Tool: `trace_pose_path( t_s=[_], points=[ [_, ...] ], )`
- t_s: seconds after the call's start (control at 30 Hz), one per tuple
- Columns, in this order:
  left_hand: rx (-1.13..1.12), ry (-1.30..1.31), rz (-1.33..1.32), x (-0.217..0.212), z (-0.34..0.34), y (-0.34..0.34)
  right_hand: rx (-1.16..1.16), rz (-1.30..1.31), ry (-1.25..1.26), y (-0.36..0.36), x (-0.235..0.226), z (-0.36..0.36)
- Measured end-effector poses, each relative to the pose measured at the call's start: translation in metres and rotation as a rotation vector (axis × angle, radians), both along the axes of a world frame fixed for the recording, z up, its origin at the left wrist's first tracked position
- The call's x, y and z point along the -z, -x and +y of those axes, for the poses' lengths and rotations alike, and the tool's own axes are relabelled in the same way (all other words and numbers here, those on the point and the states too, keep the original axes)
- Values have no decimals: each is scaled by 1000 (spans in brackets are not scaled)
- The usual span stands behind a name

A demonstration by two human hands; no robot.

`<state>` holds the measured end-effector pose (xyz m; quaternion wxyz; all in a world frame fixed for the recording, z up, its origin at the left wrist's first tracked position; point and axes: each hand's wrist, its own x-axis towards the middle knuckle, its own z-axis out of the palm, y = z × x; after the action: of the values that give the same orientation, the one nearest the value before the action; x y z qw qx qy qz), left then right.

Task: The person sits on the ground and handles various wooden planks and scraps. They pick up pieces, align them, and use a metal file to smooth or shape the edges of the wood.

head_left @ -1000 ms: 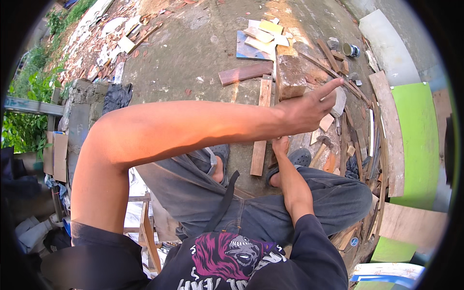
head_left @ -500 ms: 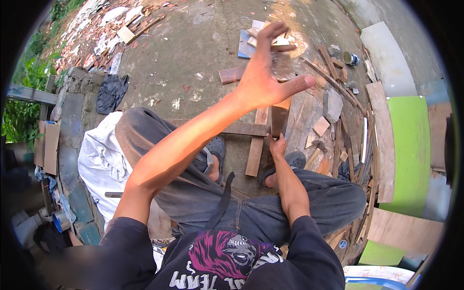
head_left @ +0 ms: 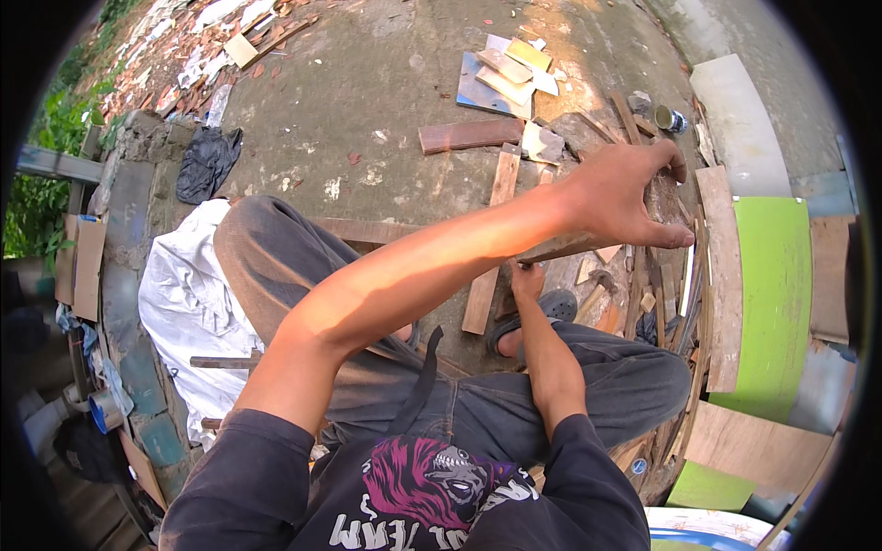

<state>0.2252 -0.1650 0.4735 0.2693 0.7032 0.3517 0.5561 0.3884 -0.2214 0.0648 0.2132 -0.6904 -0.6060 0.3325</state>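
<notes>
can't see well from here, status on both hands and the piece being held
Left hand open, crossed over to the right. Right hand closed on one end of a brown piece, kind unclear. Left forearm hides much of it.

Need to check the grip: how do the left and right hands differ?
The left hand is open, thumb and fingers spread; the right hand is closed at the end of a brown piece. The left hand looks larger and sits higher in view; the right hand, smaller and lower. The left hand points rightward; the right hand points forward. Both are bare.
</notes>
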Motion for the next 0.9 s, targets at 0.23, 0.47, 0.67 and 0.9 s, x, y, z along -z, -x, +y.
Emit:
trace_pose_path(
  t_s=[0.23, 0.47, 0.67, 0.9],
  points=[
    [17, -21, 7, 3, -2, 2, 58, -10, 19, 17, -21, -11],
    [-5, 54, -18, 0, -8, 11, 31, -8, 23, 13, -19, -8],
    [-80, 18, -62, 13, -17, 23, 43, 32, 18, 19, -17, -11],
    [96, 203, -262, 18, -18, 20, 173, 192, 113, 32, -19, -12]
  ],
)
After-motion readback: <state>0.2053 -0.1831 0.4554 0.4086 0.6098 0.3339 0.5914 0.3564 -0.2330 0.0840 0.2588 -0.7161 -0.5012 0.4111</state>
